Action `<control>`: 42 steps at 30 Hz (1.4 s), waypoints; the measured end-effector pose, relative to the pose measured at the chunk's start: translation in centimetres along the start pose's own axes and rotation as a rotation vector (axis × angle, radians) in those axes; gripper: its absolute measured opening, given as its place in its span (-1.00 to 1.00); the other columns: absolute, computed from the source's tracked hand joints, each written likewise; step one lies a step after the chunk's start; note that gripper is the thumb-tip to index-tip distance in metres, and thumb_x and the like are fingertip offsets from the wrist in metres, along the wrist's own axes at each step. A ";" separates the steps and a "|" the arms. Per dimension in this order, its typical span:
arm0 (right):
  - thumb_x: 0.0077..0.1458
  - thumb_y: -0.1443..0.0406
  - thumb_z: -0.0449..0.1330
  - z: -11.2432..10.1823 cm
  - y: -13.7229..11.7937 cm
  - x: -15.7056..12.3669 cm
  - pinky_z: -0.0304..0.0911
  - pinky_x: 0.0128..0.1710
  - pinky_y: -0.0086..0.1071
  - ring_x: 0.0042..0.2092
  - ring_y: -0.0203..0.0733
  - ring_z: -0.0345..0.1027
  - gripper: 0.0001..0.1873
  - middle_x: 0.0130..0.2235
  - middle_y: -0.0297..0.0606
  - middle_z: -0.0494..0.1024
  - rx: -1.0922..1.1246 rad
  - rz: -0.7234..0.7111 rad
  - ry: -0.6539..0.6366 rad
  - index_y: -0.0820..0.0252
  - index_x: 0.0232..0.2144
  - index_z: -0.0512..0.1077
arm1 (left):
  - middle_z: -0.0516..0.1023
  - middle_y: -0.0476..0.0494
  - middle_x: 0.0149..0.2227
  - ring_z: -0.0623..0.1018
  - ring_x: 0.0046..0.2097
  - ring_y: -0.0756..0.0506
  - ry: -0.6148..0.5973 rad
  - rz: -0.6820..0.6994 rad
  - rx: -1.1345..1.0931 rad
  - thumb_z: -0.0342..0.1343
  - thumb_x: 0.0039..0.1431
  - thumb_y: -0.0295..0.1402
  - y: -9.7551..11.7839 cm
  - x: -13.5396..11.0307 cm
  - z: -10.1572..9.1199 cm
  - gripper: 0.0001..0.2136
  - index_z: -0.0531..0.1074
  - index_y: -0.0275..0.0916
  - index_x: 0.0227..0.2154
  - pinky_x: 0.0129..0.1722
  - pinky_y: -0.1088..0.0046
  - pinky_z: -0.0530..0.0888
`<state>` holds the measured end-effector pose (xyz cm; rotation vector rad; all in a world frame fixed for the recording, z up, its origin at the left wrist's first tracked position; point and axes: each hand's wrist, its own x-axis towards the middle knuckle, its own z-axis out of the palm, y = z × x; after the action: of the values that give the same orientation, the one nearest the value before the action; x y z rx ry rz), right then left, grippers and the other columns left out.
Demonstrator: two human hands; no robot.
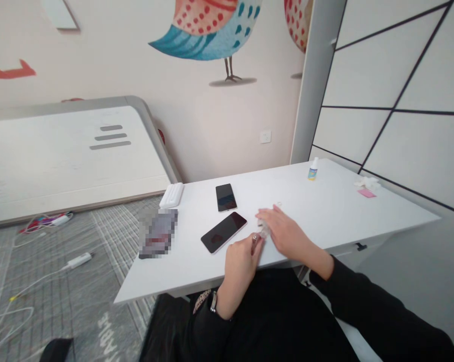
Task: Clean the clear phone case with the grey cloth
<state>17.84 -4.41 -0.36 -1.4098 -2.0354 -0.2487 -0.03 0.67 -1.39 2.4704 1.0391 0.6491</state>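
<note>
Over the front part of the white table (166, 269), my two hands meet at a small clear thing (265, 231) with a shiny part at its near end. My left hand (240, 261) is closed, thumb and fingers pinching the shiny end. From the right, my right hand (285, 234) comes over the clear part, its fingers bent round the far end. Much of the thing is covered, so its exact kind cannot be made out. Just left of the hands lies a phone (224, 232), screen up. Behind it is a second dark-screened phone (226, 197).
A white ribbed case (171, 195) and a blurred-out flat item (159, 234) lie along the left edge. Far right are a small white-capped bottle (313, 169), crumpled tissue (368, 183) and a pink slip (366, 193). White cables (38, 281) trail across the floor.
</note>
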 end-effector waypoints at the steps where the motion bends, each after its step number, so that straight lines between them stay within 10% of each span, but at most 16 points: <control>1: 0.10 0.56 -0.08 0.0 0.0 0.1 0.01 0.36 0.23 0.31 0.07 0.23 -0.44 0.15 0.05 0.48 -0.033 0.059 0.019 0.27 0.14 0.30 | 0.67 -0.17 -0.36 0.65 -0.32 -0.14 0.001 0.000 -0.001 0.00 0.41 -0.19 0.0 0.0 0.0 -0.73 0.56 -0.18 -0.23 -0.30 0.44 0.40; 16: 0.05 0.56 -0.07 0.0 0.0 0.0 -0.07 0.41 0.12 0.41 -0.02 0.04 -0.42 0.20 0.01 0.43 0.028 -0.035 -0.051 0.26 0.13 0.22 | 0.64 -0.07 -0.39 0.60 -0.36 -0.10 0.004 0.012 0.014 0.10 0.28 -0.37 0.6 0.1 -0.7 -0.88 0.55 -0.16 -0.31 -0.37 0.47 0.32; 22: 0.00 0.60 -0.09 -0.8 0.6 0.2 -0.12 0.36 0.31 0.39 0.10 0.08 -0.44 0.15 0.06 0.45 -0.070 0.082 -0.018 0.25 0.06 0.28 | 0.64 -0.10 0.02 0.62 -0.20 -0.08 0.012 0.050 -0.019 0.02 0.34 -0.38 0.4 0.2 -0.5 -0.79 0.54 -0.14 -0.10 -0.17 0.44 0.42; 31: -0.01 0.46 0.07 -1.0 -2.1 1.1 -0.37 0.42 0.27 0.41 0.14 0.02 -0.47 0.16 0.08 0.44 -0.066 0.094 -0.072 0.28 0.07 0.27 | 0.64 -0.09 -0.16 0.60 -0.26 -0.10 0.008 0.052 0.012 -0.01 0.33 -0.41 0.4 0.1 -0.6 -0.82 0.50 -0.15 -0.17 -0.26 0.42 0.37; 36: 0.23 0.27 0.12 -1.2 -2.0 1.2 -0.37 0.44 0.21 0.35 0.06 0.14 -0.63 0.11 -0.03 0.48 0.090 -0.010 -0.100 0.20 0.07 0.27 | 0.63 -0.13 -0.25 0.60 -0.26 -0.14 0.011 0.029 0.023 0.01 0.28 -0.46 0.2 0.2 -0.5 -0.84 0.49 -0.19 -0.20 -0.30 0.42 0.36; 42: 0.37 0.35 -0.10 -0.6 -0.1 1.0 -0.39 0.41 0.31 0.26 0.03 0.26 -0.78 -0.04 -0.13 0.56 0.010 0.187 0.093 0.11 -0.13 0.34 | 0.64 -0.07 -0.17 0.61 -0.23 -0.10 0.008 0.060 0.009 -0.05 0.37 -0.38 0.5 0.1 -0.6 -0.80 0.50 -0.14 -0.20 -0.28 0.43 0.36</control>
<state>17.76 -3.99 0.68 -1.5415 -1.8145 -0.2193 -0.04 0.50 -0.58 2.5170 0.9758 0.6750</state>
